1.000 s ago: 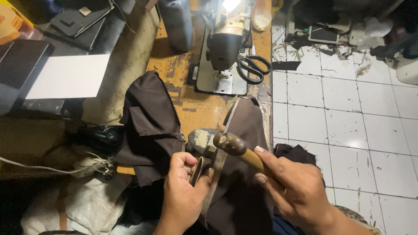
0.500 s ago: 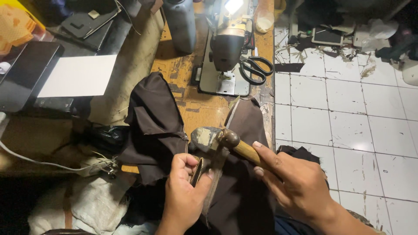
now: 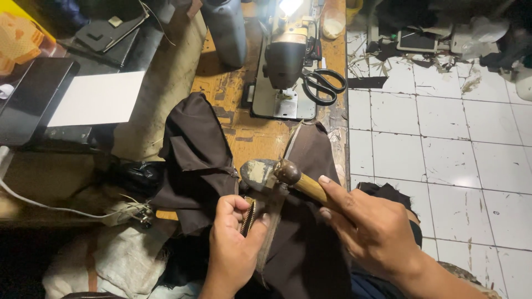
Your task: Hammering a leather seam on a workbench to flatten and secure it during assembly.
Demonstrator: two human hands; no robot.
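My right hand [image 3: 370,228] grips the wooden handle of a small hammer [image 3: 292,178]; its dark head rests beside a worn metal block [image 3: 256,173] at the table's front edge. My left hand [image 3: 235,246] pinches a brass zipper [image 3: 247,218] sewn to the dark brown fabric [image 3: 194,158], just below the block. The fabric drapes over the table edge and down across my lap. The zipper tape runs up the fabric toward the sewing machine.
A sewing machine [image 3: 285,61] with its lamp lit stands on the wooden table [image 3: 244,133], black scissors [image 3: 324,84] beside it. A dark plastic jug [image 3: 226,30] stands behind. A white sheet [image 3: 95,98] lies left. White floor tiles [image 3: 443,149] lie to the right.
The hammer head has come down from above the block to rest beside it. My right hand dropped slightly with it. My left hand keeps the zipper in place.
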